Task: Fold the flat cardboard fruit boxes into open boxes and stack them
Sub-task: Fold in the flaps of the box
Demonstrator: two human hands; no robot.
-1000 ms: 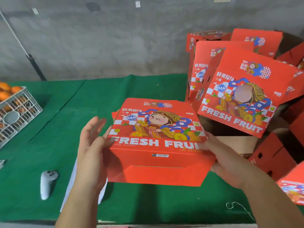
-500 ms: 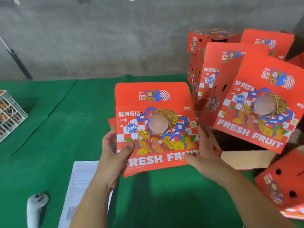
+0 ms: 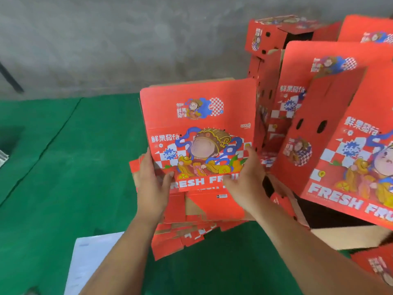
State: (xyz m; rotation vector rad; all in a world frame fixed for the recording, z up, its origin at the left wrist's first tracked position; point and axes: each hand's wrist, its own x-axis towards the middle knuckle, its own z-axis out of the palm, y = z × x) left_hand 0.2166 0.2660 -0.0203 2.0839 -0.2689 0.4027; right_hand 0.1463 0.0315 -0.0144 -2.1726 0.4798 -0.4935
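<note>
The flat red printed cardboard fruit box, lying low a second ago, now stands tilted upright over the green table's middle, left hand and right hand curling fingers round its lower side edges (opening likely comes next).

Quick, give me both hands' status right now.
Left hand: grips the left edge of the flat fruit box, thumb on its printed front.
Right hand: grips the same box's right edge.
</note>
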